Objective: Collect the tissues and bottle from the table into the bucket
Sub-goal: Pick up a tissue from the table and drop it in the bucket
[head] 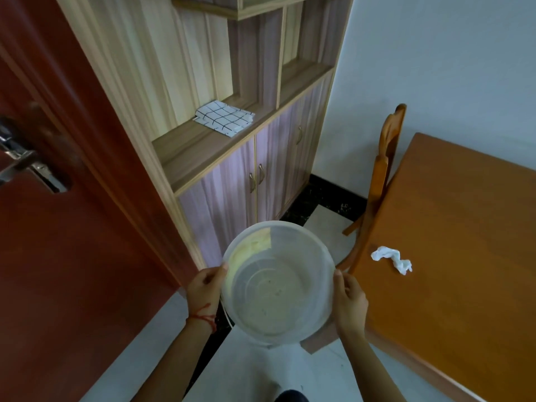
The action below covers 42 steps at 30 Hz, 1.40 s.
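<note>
A: What does the head view show in the middle?

B: A translucent plastic bucket (277,282), seen from above, held up in front of the person. The left hand (204,288) grips its left rim with the thumb over the edge, and the right hand (349,297) grips the right rim the same way. A red string (203,316) is tied round the left wrist.

A: Anything inside it?

B: Only a few small specks on the bottom.

A: And the tissues and bottle?

B: One crumpled white tissue (391,259) lies on the orange wooden tabletop (464,242), near its left edge, to the right of the bucket and apart from it. I cannot see a bottle in this view.

A: What else is around?

B: A wooden chair (380,181) stands pushed against the tabletop's left edge. Behind the bucket is a wood-grain cabinet (232,175) with closed lower doors, and a folded white checked cloth (224,118) lies on its open shelf. A red-brown door (58,227) with a metal handle (26,166) fills the left side
</note>
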Each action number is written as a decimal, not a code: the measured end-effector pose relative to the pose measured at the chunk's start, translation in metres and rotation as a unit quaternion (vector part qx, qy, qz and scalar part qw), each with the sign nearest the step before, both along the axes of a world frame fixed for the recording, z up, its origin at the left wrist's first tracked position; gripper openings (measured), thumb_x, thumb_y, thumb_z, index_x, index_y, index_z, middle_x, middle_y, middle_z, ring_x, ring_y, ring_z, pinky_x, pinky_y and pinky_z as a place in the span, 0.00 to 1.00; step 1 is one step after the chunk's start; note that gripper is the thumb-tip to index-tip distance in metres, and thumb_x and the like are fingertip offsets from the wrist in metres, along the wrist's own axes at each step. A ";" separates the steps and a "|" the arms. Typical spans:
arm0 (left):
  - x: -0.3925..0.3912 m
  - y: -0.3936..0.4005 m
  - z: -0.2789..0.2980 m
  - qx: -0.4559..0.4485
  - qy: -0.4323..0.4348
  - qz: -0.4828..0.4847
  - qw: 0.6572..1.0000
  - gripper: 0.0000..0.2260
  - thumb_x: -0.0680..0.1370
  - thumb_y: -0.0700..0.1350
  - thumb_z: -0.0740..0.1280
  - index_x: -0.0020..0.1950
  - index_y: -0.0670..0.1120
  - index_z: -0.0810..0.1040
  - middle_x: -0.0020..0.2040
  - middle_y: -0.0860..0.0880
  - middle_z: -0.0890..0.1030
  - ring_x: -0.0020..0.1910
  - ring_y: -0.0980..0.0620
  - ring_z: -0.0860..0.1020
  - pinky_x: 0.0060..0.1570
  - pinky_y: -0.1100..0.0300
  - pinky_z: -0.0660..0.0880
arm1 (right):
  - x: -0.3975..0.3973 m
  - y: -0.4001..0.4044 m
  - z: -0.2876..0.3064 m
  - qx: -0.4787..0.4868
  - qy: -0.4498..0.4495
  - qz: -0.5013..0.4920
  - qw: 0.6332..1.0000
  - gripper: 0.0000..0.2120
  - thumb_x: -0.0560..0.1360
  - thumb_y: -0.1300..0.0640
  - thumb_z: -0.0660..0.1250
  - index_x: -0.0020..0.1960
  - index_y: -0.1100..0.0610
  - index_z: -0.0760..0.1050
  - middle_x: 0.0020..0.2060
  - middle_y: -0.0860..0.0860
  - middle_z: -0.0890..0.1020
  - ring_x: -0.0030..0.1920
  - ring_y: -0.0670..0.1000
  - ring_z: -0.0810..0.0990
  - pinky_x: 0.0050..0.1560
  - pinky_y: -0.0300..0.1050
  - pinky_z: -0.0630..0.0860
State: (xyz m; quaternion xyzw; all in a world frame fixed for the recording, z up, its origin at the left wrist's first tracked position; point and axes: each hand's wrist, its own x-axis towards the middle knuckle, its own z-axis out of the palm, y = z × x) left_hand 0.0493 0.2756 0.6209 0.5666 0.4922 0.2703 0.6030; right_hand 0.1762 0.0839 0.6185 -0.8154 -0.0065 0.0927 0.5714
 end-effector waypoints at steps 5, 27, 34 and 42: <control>0.040 0.024 -0.001 0.016 0.010 -0.003 1.000 0.08 0.72 0.44 0.69 0.37 0.40 0.79 0.32 0.49 0.77 0.32 0.53 0.74 0.29 0.68 0.71 | 0.035 0.014 -0.007 -0.008 0.009 0.002 1.000 0.11 0.78 0.53 0.59 0.48 0.56 0.78 0.38 0.50 0.80 0.38 0.48 0.77 0.36 0.37 0.70; 0.250 0.117 -0.017 0.008 0.024 -0.236 0.971 0.09 0.72 0.45 0.69 0.41 0.38 0.80 0.32 0.49 0.76 0.38 0.50 0.74 0.45 0.56 0.71 | 0.116 0.062 -0.021 -0.034 0.046 -0.236 0.970 0.14 0.78 0.51 0.58 0.45 0.59 0.77 0.34 0.50 0.79 0.31 0.48 0.76 0.31 0.35 0.71; 0.285 0.103 -0.026 0.009 0.047 -0.275 0.960 0.10 0.72 0.44 0.69 0.33 0.43 0.76 0.30 0.48 0.75 0.36 0.51 0.73 0.43 0.57 0.71 | 0.121 0.039 -0.018 -0.045 0.032 -0.301 0.952 0.12 0.78 0.51 0.57 0.38 0.52 0.74 0.32 0.51 0.78 0.33 0.50 0.76 0.34 0.39 0.72; 0.305 0.085 -0.038 0.023 0.051 -0.286 0.957 0.09 0.73 0.44 0.68 0.38 0.39 0.77 0.30 0.49 0.73 0.35 0.52 0.71 0.43 0.58 0.68 | 0.140 -0.003 -0.036 -0.121 -0.012 -0.318 0.940 0.10 0.77 0.55 0.60 0.53 0.58 0.76 0.42 0.53 0.80 0.37 0.49 0.76 0.34 0.40 0.69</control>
